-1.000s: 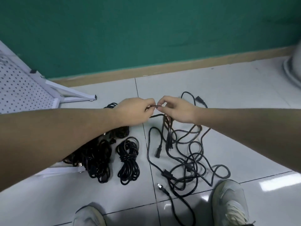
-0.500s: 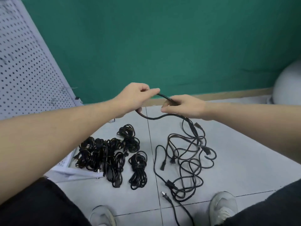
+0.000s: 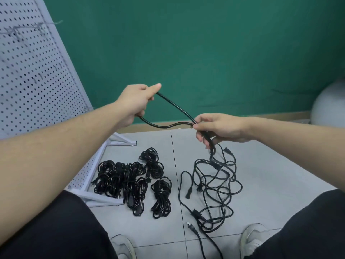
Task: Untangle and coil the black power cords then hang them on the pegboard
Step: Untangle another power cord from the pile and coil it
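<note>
The left hand (image 3: 136, 101) and right hand (image 3: 218, 128) each pinch a loop of the limp black rubber power cord (image 3: 175, 106), its tail trailing into the tangled cords (image 3: 212, 191) on the floor. It looks light and floppy; grip it near the fold.

A loop of black cord (image 3: 173, 107) is held up between the left hand (image 3: 137, 101) and the right hand (image 3: 218, 128). Below the right hand, a loose tangle of cords (image 3: 214, 191) is spread on the tiled floor (image 3: 270, 174). Coiled bundles (image 3: 130, 184) are laid beside the white pegboard (image 3: 33, 71).
</note>
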A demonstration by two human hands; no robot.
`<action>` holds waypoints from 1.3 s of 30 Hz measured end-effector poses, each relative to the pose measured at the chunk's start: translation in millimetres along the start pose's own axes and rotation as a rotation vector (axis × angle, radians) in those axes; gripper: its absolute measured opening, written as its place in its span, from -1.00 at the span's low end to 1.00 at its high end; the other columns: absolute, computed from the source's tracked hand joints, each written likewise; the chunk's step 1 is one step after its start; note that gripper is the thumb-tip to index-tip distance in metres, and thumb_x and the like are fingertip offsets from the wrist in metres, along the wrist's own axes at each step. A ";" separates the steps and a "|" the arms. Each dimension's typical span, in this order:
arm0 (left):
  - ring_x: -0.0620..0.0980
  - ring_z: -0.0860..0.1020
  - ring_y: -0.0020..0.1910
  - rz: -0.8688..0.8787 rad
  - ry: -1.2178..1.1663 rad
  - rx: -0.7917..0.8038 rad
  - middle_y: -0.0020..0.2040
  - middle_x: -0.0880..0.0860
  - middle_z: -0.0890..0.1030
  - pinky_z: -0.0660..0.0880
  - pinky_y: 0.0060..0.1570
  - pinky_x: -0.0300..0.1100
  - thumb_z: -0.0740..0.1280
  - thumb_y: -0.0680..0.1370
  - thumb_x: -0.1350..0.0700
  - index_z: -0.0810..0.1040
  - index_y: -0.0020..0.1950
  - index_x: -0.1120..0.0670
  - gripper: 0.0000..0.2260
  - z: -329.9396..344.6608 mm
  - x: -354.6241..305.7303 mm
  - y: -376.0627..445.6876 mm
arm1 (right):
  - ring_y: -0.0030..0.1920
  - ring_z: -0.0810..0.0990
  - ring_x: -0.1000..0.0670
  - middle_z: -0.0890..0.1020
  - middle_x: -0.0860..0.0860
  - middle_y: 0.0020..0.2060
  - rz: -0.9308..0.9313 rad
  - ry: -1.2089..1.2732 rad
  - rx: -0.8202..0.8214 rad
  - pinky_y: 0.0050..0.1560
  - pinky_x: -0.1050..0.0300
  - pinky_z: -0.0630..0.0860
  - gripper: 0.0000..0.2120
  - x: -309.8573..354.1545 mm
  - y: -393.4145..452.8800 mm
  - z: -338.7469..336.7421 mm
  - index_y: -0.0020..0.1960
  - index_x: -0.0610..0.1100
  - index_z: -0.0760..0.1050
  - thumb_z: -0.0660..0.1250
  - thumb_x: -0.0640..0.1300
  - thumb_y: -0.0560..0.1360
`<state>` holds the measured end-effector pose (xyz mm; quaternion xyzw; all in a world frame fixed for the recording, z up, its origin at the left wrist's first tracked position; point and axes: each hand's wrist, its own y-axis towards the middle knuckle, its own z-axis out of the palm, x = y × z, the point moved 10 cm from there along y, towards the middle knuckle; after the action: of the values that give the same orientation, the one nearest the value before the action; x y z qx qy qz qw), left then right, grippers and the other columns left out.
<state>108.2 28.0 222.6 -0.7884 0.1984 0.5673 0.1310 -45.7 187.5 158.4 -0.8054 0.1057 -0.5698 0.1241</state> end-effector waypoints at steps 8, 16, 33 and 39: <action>-0.07 0.39 -0.10 -0.034 -0.048 -0.333 0.13 0.02 0.38 0.29 -0.14 -0.18 0.40 0.50 -0.33 0.29 0.06 0.02 -0.50 -6.9 18.4 -15.1 | -0.18 0.70 -0.13 0.73 -0.18 -0.11 -0.045 0.320 -0.221 -0.02 -0.15 0.69 -0.83 13.1 7.5 -16.8 -0.02 -0.12 0.31 0.31 -0.17 0.65; 0.01 0.70 0.07 -0.203 -0.183 0.358 0.11 0.04 0.71 0.64 0.01 -0.10 0.42 0.54 -0.23 0.57 0.20 0.09 -0.56 111.7 33.4 -49.0 | -0.17 0.71 -0.09 0.70 -0.11 -0.19 -0.105 0.495 -0.329 0.02 0.02 0.69 -0.78 26.2 14.9 -24.3 -0.20 -0.11 0.45 0.47 -0.18 0.53; 0.00 0.68 -0.10 -0.097 -0.250 0.179 -0.13 0.03 0.66 0.53 0.25 -0.04 0.11 0.74 0.16 0.46 0.37 0.12 -0.76 107.9 35.6 -22.5 | -0.28 0.63 -0.09 0.56 -0.08 -0.34 -0.121 0.567 -0.638 -0.09 0.01 0.69 -0.72 -9.3 5.2 -86.9 -0.13 -0.07 0.21 0.27 -0.12 0.67; -0.09 0.32 -0.52 -0.137 -0.198 0.078 -0.24 0.01 0.28 0.56 -0.41 -0.16 0.08 0.75 0.12 0.49 0.35 0.04 -0.74 71.6 54.7 -3.3 | -0.44 0.26 -0.01 0.31 0.00 -0.42 -0.150 -0.015 -0.813 -0.43 0.19 0.28 -0.73 -5.8 -14.3 -123.7 -0.12 -0.06 0.33 0.25 0.08 0.64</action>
<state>64.6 52.8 147.7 -0.7345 0.1521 0.6241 0.2189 -164.0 192.9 197.4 -0.7983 0.2623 -0.4834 -0.2454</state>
